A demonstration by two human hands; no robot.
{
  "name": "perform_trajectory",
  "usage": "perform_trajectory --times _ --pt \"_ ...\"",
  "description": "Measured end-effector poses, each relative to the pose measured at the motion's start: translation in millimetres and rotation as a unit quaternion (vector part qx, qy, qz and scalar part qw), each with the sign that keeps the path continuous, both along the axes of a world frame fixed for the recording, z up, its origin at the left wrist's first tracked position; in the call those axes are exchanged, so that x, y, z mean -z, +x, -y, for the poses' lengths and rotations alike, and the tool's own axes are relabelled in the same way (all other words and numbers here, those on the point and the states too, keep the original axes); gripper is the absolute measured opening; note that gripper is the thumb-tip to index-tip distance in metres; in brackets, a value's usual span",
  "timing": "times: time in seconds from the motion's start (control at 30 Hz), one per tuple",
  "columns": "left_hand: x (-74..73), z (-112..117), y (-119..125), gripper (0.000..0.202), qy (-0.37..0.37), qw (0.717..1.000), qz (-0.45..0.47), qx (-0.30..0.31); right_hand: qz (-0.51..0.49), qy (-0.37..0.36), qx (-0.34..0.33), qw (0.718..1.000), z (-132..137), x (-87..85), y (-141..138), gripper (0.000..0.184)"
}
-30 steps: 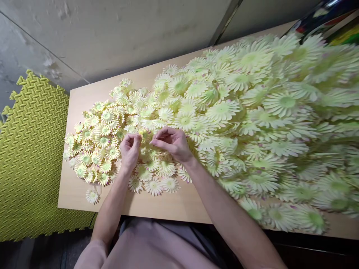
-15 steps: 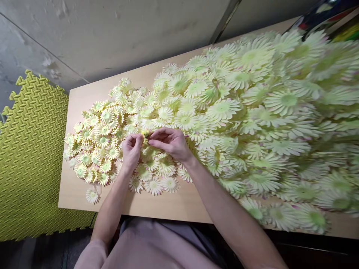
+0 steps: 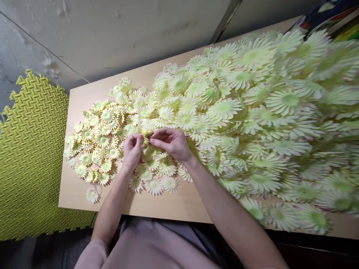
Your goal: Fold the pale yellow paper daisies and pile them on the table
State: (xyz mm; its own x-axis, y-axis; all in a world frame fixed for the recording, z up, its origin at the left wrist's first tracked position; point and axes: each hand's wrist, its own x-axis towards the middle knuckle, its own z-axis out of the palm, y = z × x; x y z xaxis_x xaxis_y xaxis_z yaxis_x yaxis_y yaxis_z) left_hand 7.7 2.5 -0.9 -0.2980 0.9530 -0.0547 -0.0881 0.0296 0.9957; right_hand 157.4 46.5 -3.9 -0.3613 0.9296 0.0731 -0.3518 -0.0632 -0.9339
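A big heap of pale yellow artificial daisy flowers [image 3: 224, 108] covers most of a light wooden table [image 3: 174, 203]. My left hand [image 3: 130, 150] and my right hand [image 3: 171, 144] meet over the left part of the heap. Both are closed in a pinch on one small yellow flower [image 3: 145, 139] held between their fingertips. Smaller flowers [image 3: 98, 145] lie spread to the left of my hands, larger ones to the right.
A yellow-green foam floor mat [image 3: 28, 157] lies left of the table. A grey concrete wall [image 3: 112, 33] runs behind it. A dark, colourful object [image 3: 322, 15] shows at the top right corner. My lap in pinkish cloth [image 3: 146, 246] is below the table edge.
My right hand has moved left toward my left hand, so the fingertips now meet on the small flower. The heap has not shifted.
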Motion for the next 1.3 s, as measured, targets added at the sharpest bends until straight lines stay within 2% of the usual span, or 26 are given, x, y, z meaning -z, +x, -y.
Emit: perform_trajectory --times 0.3,0.53,0.8,0.93,1.07,1.3 --pt "-4.7 -0.2 -0.1 0.043 -0.008 1.0 0.003 0.007 0.01 0.01 -0.009 1.0 0.0 -2.7 0.4 0.023" --pt "-2.2 -0.4 1.2 0.044 -0.007 1.0 0.027 0.003 0.023 0.007 0.0 1.0 1.4 -2.4 -2.3 0.034" --pt "7.6 -1.1 -1.4 0.044 -0.013 0.999 0.031 0.002 0.042 0.008 0.032 0.999 0.8 -0.4 -3.7 0.023" --pt "12.6 -2.3 -1.7 0.045 -0.014 0.999 0.044 0.0 0.0 -0.012 0.018 1.0 0.2 -1.1 -2.9 0.019" --pt "10.8 -3.7 -4.0 0.044 -0.008 0.999 0.04 -0.015 -0.033 -0.021 0.008 0.999 -2.9 0.8 1.7 0.017" --pt "-1.7 -4.0 -13.9 0.044 0.019 0.994 0.102 -0.034 -0.101 -0.081 0.119 0.984 -12.9 2.4 8.5 0.023"
